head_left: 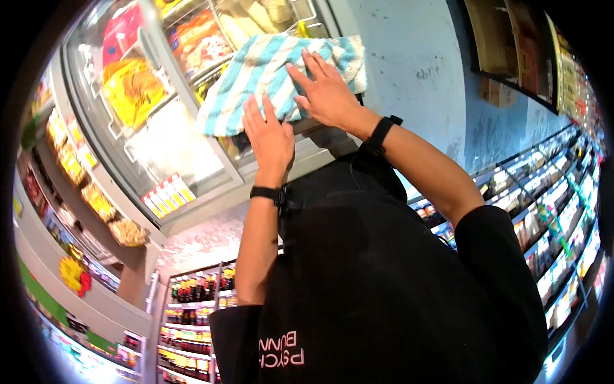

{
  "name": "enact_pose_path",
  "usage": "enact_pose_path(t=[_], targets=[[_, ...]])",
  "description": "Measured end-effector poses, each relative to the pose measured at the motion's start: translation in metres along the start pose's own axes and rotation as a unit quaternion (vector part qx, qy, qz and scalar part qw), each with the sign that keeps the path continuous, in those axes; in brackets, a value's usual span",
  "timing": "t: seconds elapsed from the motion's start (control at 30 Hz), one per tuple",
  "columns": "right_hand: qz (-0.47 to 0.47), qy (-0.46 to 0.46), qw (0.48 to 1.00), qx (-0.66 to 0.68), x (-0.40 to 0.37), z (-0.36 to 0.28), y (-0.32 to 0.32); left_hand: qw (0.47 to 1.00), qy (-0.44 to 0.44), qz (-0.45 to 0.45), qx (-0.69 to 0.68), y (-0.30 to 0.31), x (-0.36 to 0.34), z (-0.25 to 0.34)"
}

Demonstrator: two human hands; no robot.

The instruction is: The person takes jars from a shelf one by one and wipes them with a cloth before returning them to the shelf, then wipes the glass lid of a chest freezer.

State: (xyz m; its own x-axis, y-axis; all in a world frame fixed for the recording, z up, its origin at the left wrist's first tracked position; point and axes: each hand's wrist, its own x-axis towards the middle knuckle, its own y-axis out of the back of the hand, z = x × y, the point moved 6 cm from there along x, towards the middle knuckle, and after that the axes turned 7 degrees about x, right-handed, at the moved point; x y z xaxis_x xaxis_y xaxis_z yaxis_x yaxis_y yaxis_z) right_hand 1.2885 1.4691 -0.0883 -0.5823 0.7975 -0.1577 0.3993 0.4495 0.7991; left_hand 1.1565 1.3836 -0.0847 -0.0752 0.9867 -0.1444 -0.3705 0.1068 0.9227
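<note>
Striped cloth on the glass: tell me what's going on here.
A person in a black top has both hands raised to the glass door of a freezer case. The right hand lies flat, fingers spread, on a teal-and-white striped cloth and presses it to the glass. The left hand sits at the cloth's lower edge, fingers extended. Packaged food shows behind the glass, and shelves of bottles stand farther off.

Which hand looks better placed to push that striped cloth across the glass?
Right hand, probably: it lies flat, fingers spread, on the striped cloth itself. The left hand only reaches its lower edge.
</note>
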Motion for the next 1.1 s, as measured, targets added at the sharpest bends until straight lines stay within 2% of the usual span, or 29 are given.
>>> enact_pose_path(t=[0.13,0.2,0.27,0.33,0.4,0.5,0.6,0.7,0.8,0.9,1.0,1.1], targets=[[0.034,0.005,0.999,0.004,0.028,0.02,-0.002,0.997,0.038,-0.051,-0.044,0.005,0.031,-0.015],[0.057,0.014,0.998,0.028,0.045,0.021,-0.004,0.998,0.055,0.022,-0.031,0.015,0.046,-0.031],[0.08,0.023,0.996,0.013,0.063,0.018,-0.006,0.995,0.081,0.04,-0.047,0.008,0.072,-0.05],[0.107,0.029,0.994,-0.022,0.076,0.017,-0.015,0.996,0.018,0.06,0.056,0.008,0.092,-0.052],[0.106,0.032,0.992,-0.059,0.079,0.015,-0.018,0.994,0.007,0.072,0.083,0.009,0.098,-0.054],[0.118,0.048,0.991,-0.044,0.066,0.01,-0.014,0.995,-0.017,0.028,0.092,0.007,0.084,-0.048],[0.06,0.038,0.997,-0.023,0.024,-0.004,-0.024,0.993,-0.039,0.022,0.109,0.002,0.036,-0.037],[-0.01,0.027,1.0,0.005,-0.027,-0.013,-0.033,0.997,-0.037,-0.008,0.069,-0.004,-0.014,-0.024],[-0.062,0.051,0.997,0.02,-0.06,-0.016,-0.028,0.998,-0.023,-0.037,0.042,-0.008,-0.05,-0.019],[-0.085,0.046,0.995,0.04,-0.062,-0.001,-0.016,0.997,0.002,-0.067,0.033,-0.009,-0.055,-0.024],[-0.078,0.094,0.993,-0.005,-0.05,0.009,-0.006,0.998,0.003,-0.052,0.046,-0.008,-0.046,-0.026],[-0.052,0.089,0.994,-0.028,-0.03,0.017,-0.003,0.999,0.007,-0.028,0.044,-0.007,-0.025,-0.032]])
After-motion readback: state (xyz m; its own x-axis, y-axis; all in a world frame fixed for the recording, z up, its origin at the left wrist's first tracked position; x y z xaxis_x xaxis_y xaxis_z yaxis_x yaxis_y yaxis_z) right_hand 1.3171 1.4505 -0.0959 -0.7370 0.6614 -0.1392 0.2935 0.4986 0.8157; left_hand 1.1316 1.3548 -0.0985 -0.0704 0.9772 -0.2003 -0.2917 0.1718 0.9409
